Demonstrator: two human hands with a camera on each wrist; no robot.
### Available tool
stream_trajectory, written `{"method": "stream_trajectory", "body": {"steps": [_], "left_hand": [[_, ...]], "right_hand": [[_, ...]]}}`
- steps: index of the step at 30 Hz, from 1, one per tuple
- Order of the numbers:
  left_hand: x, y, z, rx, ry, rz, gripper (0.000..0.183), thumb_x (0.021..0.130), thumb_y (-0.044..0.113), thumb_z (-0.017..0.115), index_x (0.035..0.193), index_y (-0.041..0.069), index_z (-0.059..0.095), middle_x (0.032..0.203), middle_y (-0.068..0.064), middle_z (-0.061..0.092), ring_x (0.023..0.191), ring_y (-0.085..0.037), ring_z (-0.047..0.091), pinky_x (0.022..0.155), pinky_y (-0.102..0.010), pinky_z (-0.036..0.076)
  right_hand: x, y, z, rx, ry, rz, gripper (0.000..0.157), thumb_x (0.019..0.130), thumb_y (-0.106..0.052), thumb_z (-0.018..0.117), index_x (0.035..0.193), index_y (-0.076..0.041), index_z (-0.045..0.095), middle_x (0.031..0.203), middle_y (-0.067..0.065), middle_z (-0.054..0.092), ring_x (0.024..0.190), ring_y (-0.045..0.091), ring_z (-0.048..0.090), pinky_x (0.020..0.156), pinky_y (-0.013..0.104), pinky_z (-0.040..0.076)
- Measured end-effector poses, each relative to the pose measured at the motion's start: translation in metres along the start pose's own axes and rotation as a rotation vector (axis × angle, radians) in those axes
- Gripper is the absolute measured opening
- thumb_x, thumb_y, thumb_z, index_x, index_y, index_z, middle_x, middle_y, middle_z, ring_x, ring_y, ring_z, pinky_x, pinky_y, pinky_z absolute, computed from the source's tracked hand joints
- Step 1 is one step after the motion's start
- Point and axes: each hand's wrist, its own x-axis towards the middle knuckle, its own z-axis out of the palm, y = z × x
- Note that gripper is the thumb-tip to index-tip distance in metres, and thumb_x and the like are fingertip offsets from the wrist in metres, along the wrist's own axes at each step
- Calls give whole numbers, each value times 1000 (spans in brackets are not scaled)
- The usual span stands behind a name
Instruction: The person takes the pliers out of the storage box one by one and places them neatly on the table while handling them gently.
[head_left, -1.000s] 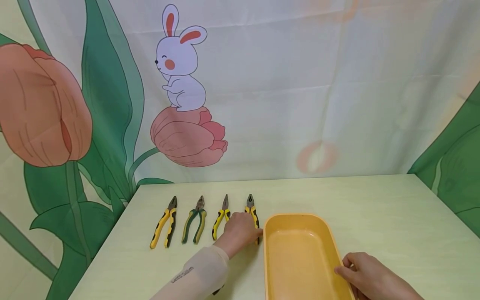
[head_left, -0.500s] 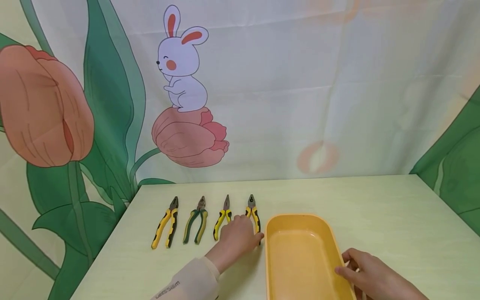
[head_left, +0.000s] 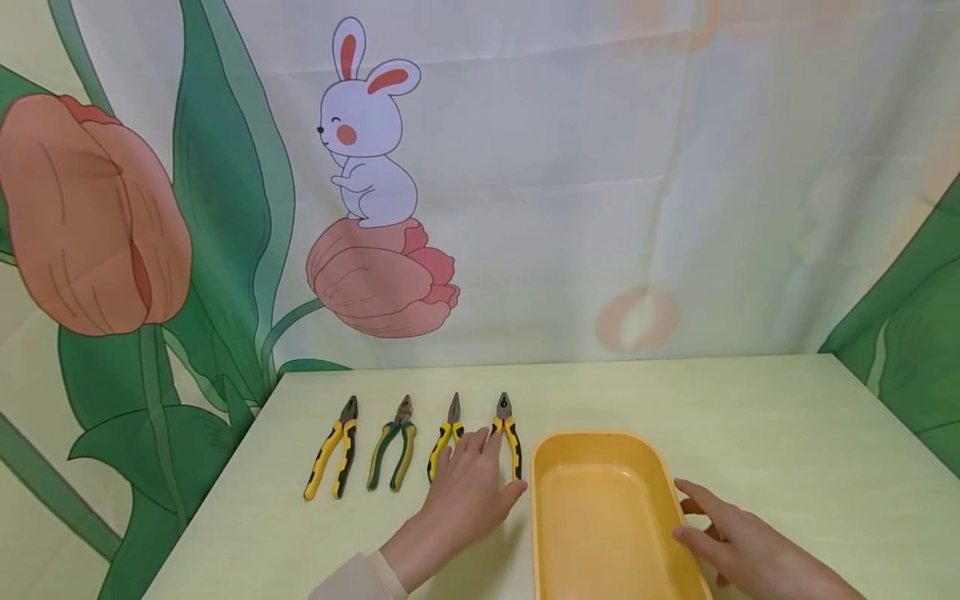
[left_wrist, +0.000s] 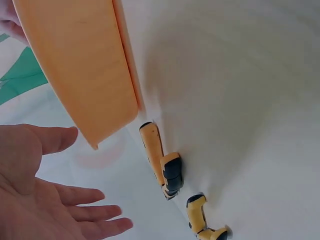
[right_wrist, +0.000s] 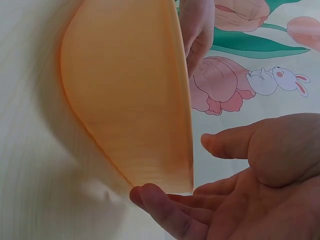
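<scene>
My left hand [head_left: 471, 493] hovers over the table with fingers spread and nothing in its grasp. It partly covers the yellow-and-black needle-nose pliers [head_left: 454, 409] and the handles of the rightmost yellow-and-black pliers [head_left: 504, 407]. In the left wrist view, those handles [left_wrist: 153, 145] lie beyond the fingertips. A yellow rectangular tray [head_left: 609, 525] stands just to the right, its near end cut off by the frame. At the tray's right side is my right hand [head_left: 738, 537], loosely extended. The right wrist view has its fingers [right_wrist: 160, 202] at the tray's lower edge and the thumb clear of the rim.
Green-handled pliers [head_left: 403, 410] and another yellow-and-black pair [head_left: 348, 410] complete the row to the left. The pale table [head_left: 825, 450] extends right of the tray. Behind it hangs a printed cloth [head_left: 555, 208] with a rabbit and tulips.
My left hand has drawn back toward me from the rightmost pliers and its fingers have spread. My right hand has loosened at the tray's side. The pliers and tray stay in place.
</scene>
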Motion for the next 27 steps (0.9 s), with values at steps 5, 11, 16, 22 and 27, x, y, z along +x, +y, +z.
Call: {"method": "stream_trajectory", "body": {"steps": [5, 11, 16, 22, 27], "left_hand": [[-7, -7, -4, -72, 5, 14, 71, 94, 46, 61, 146, 2, 42, 154, -21, 38, 144, -41, 33, 113, -63, 27], [-14, -20, -10, -76, 33, 5, 71, 96, 54, 53, 148, 6, 42, 159, -15, 31, 149, -36, 26, 117, -59, 23], [-23, -32, -17, -52, 42, -10, 73, 95, 56, 53, 149, 7, 40, 162, -11, 25, 151, -36, 21, 118, -59, 20], [-35, -53, -25, -20, 39, -36, 76, 94, 58, 54, 152, 12, 36, 165, -8, 19, 153, -34, 14, 118, -61, 17], [-44, -71, -32, 8, 64, -48, 78, 94, 56, 56, 153, 11, 34, 165, -9, 15, 153, -35, 12, 118, -62, 16]], "right_hand": [[-2, 4, -2, -60, -3, -105, 77, 98, -50, 51, 154, -5, 24, 143, 21, 49, 118, 30, 58, 89, 52, 53], [-4, 10, -2, -210, 97, -224, 74, 100, -55, 43, 156, -10, 22, 151, 20, 42, 135, 40, 45, 102, 64, 39], [-7, 15, -3, -262, 209, -285, 72, 101, -59, 35, 157, -18, 20, 163, 11, 23, 146, 39, 29, 106, 68, 29], [1, 32, -7, -387, 354, -385, 66, 102, -51, 43, 155, -15, 28, 161, 13, 25, 147, 40, 23, 105, 67, 28], [8, 45, -12, -519, 438, -464, 62, 102, -42, 47, 153, -9, 33, 158, 17, 31, 146, 42, 25, 124, 41, 9]]}}
